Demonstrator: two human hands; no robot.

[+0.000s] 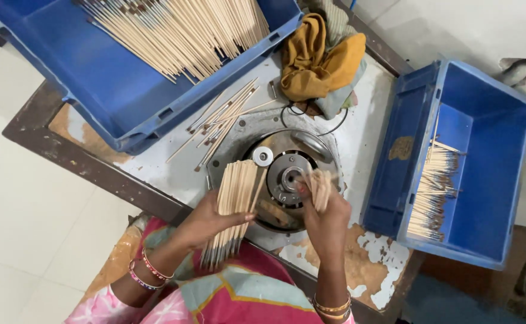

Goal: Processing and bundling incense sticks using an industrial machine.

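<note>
At the round metal machine head (pixel 287 177) set into the worn table (pixel 365 252), I log the feeding step: my right hand (pixel 326 210) pinches a few thin wooden sticks (pixel 320 186) closed between its fingers, their tips just beside the central hub; my left hand (pixel 215 219) is wrapped around a thick bundle of sticks (pixel 236 192), resting left of the hub. Next move, as I judge it, calls for fine aim at the hub opening. Loose sticks (pixel 221 120) lie up-left of the head; the large blue crate (pixel 125 96) of stock sits beyond them. Right of the head, past the table edge, a second blue bin (pixel 491 180) holds finished sticks. A mustard cloth (pixel 317 60) lies above. Open room is narrow.
</note>
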